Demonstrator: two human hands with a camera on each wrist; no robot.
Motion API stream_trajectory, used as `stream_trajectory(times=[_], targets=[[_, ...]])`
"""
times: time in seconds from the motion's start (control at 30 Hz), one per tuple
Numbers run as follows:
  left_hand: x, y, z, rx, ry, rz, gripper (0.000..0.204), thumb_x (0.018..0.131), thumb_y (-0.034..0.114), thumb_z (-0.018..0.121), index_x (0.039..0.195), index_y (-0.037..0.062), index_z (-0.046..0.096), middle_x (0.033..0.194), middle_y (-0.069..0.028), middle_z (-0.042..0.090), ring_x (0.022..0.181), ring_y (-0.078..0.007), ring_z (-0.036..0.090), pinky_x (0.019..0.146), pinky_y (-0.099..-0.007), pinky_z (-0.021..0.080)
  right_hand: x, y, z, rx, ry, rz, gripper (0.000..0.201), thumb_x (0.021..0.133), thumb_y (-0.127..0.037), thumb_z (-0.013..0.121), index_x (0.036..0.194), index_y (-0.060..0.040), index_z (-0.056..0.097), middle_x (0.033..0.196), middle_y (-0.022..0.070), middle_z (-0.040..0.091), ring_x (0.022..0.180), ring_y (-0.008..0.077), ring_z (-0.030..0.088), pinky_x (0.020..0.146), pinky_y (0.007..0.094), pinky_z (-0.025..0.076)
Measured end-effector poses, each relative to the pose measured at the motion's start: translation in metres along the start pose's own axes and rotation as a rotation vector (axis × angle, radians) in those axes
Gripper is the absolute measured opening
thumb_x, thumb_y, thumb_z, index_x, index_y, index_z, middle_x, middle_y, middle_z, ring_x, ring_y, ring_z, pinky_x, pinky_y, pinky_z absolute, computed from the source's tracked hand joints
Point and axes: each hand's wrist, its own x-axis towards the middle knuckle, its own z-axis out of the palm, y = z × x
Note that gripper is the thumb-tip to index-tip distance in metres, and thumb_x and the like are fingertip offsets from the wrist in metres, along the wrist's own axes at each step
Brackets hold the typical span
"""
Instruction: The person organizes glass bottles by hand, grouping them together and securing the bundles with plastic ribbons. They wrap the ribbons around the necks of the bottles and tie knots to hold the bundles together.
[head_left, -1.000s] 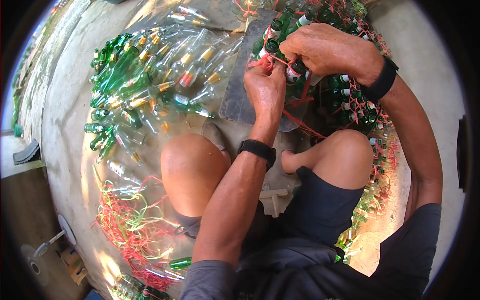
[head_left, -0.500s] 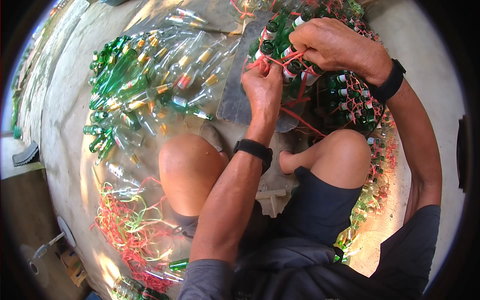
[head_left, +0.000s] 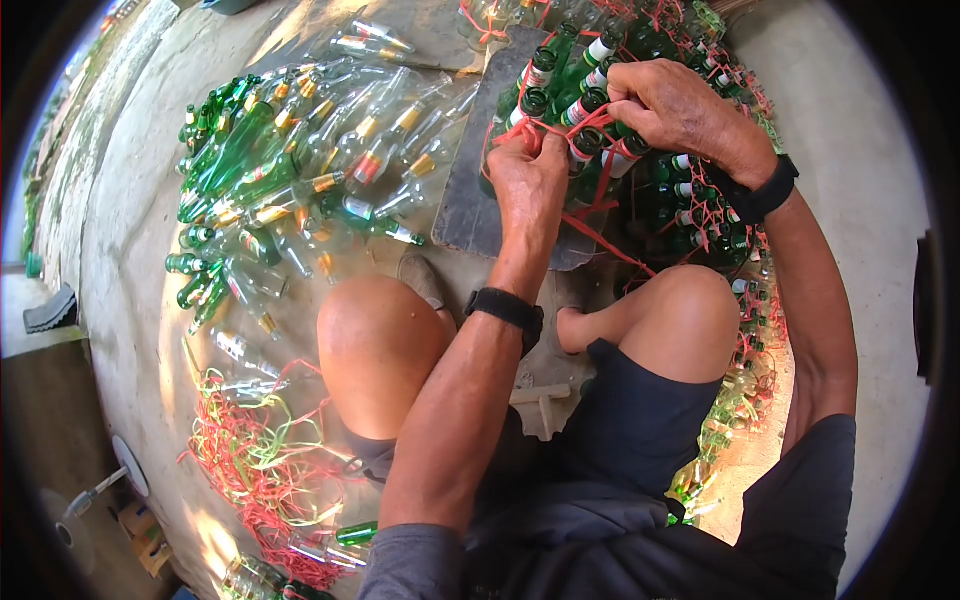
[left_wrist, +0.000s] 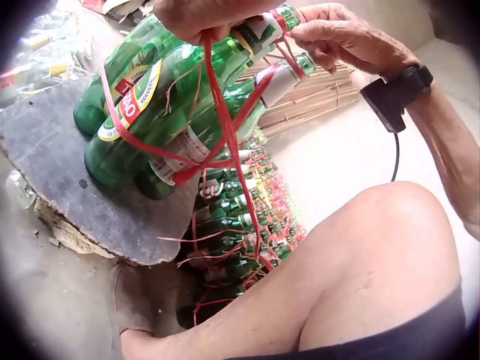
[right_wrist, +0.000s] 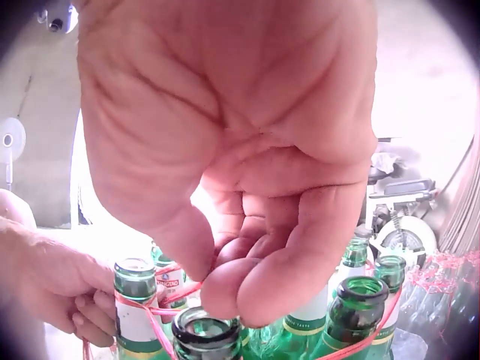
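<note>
1. Here, the biggest thing before you is the heap of loose bottles [head_left: 300, 160], green and clear ones lying on their sides on the concrete floor [head_left: 120, 250], off to your left.
2. To your right stands a mass of tied bottles [head_left: 700, 200], green ones upright and laced with red string, running down past your right knee.
3. By your left knee lies a tangle of string [head_left: 260, 450], red and yellow-green, loose on the floor.
4. Straight ahead is a dark board [head_left: 470, 200], and on it stands the bundle of green bottles [left_wrist: 157, 112] you are working on, necks up, just beside the tied mass.
5. A red string [left_wrist: 225, 127] is wound around that bundle, crossing its bodies and necks, with a strand trailing down over the board's edge.
6. Your left hand [head_left: 528, 180] is at the near side of the bundle's necks, fingers curled and pinching the red string.
7. Your right hand [head_left: 670, 105] sits over the necks on the far side, fingers curled in, gripping the red string where it runs between the bottle tops.
</note>
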Motion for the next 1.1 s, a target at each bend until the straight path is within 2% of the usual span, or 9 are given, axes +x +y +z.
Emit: stream_trajectory(times=[0.23, 0.63, 0.7, 0.73, 0.8, 0.83, 0.9, 1.03, 1.1], targets=[[0.000, 0.002, 0.002, 0.020, -0.007, -0.001, 0.019, 0.099, 0.013, 0.068, 0.095, -0.0032, 0.076, 0.080, 0.0007, 0.071, 0.069, -0.0058, 0.058, 0.060, -0.0258, 0.045, -0.003, 0.010, 0.007, -0.085, 0.070, -0.068, 0.019, 0.094, -0.021, 0.063, 0.091, -0.0029, 0.058, 0.080, 0.0225, 0.064, 0.084, 0.0466, 0.065, 0.072, 0.0556, 0.050], [-0.001, 0.000, 0.003, 0.039, -0.008, 0.059, 0.019, 0.099, 0.010, 0.063, 0.097, -0.0048, 0.075, 0.081, 0.0005, 0.070, 0.070, -0.0055, 0.058, 0.059, -0.0261, 0.045, 0.006, 0.018, 0.011, 0.092, 0.133, -0.107, 0.020, 0.097, -0.019, 0.059, 0.095, 0.0010, 0.057, 0.082, 0.0245, 0.064, 0.082, 0.0475, 0.063, 0.073, 0.0520, 0.049], [-0.001, -0.001, 0.006, -0.014, 0.021, 0.101, 0.022, 0.096, 0.010, 0.062, 0.083, -0.0068, 0.070, 0.067, 0.0013, 0.060, 0.065, -0.0064, 0.051, 0.058, -0.0320, 0.043, 0.009, 0.016, 0.008, 0.150, 0.047, 0.001, 0.021, 0.098, -0.019, 0.059, 0.092, 0.0009, 0.058, 0.077, 0.0227, 0.063, 0.076, 0.0434, 0.065, 0.070, 0.0496, 0.049], [-0.001, -0.001, 0.006, -0.014, 0.021, 0.100, 0.022, 0.096, 0.010, 0.062, 0.083, -0.0068, 0.070, 0.067, 0.0013, 0.060, 0.065, -0.0064, 0.051, 0.058, -0.0320, 0.043, 0.010, 0.016, 0.009, 0.150, 0.047, 0.001, 0.021, 0.098, -0.019, 0.059, 0.092, 0.0009, 0.058, 0.077, 0.0227, 0.063, 0.076, 0.0434, 0.065, 0.070, 0.0496, 0.049], [0.000, -0.002, 0.006, -0.030, 0.013, 0.100, 0.022, 0.096, 0.010, 0.062, 0.084, -0.0065, 0.070, 0.067, 0.0017, 0.060, 0.064, -0.0065, 0.050, 0.057, -0.0320, 0.043, 0.013, 0.014, 0.009, 0.216, 0.032, 0.057, 0.022, 0.099, -0.019, 0.059, 0.088, -0.0002, 0.056, 0.066, 0.0162, 0.059, 0.060, 0.0330, 0.065, 0.059, 0.0446, 0.050], [0.000, -0.002, 0.006, -0.029, 0.014, 0.100, 0.022, 0.096, 0.010, 0.062, 0.084, -0.0065, 0.070, 0.067, 0.0017, 0.060, 0.064, -0.0065, 0.050, 0.057, -0.0320, 0.043, 0.015, 0.013, 0.009, 0.216, 0.031, 0.057, 0.022, 0.099, -0.019, 0.059, 0.088, -0.0002, 0.056, 0.066, 0.0162, 0.059, 0.060, 0.0330, 0.065, 0.059, 0.0446, 0.050], [0.000, -0.002, 0.007, -0.023, 0.028, 0.117, 0.023, 0.097, 0.010, 0.062, 0.083, -0.0063, 0.070, 0.067, 0.0025, 0.059, 0.063, -0.0062, 0.049, 0.056, -0.0312, 0.042, 0.017, 0.011, 0.006, 0.367, -0.082, 0.207, 0.024, 0.101, -0.019, 0.058, 0.085, -0.0020, 0.055, 0.061, 0.0079, 0.054, 0.048, 0.0207, 0.061, 0.048, 0.0383, 0.048], [-0.001, 0.000, 0.006, -0.054, 0.026, 0.081, 0.023, 0.097, 0.010, 0.062, 0.084, -0.0060, 0.070, 0.067, 0.0034, 0.058, 0.062, -0.0051, 0.048, 0.055, -0.0298, 0.040, 0.024, 0.017, 0.006, 0.408, -0.116, 0.175, 0.023, 0.100, -0.019, 0.057, 0.083, -0.0037, 0.054, 0.060, 0.0034, 0.052, 0.044, 0.0152, 0.059, 0.040, 0.0325, 0.043], [-0.002, 0.003, 0.003, -0.023, -0.016, 0.002, 0.019, 0.097, 0.007, 0.061, 0.099, -0.0043, 0.076, 0.084, -0.0004, 0.072, 0.073, -0.0064, 0.061, 0.064, -0.0255, 0.049, 0.027, 0.015, 0.003, 0.415, -0.148, 0.204, 0.022, 0.098, -0.017, 0.057, 0.081, -0.0038, 0.053, 0.060, 0.0033, 0.052, 0.045, 0.0153, 0.060, 0.038, 0.0318, 0.041]])
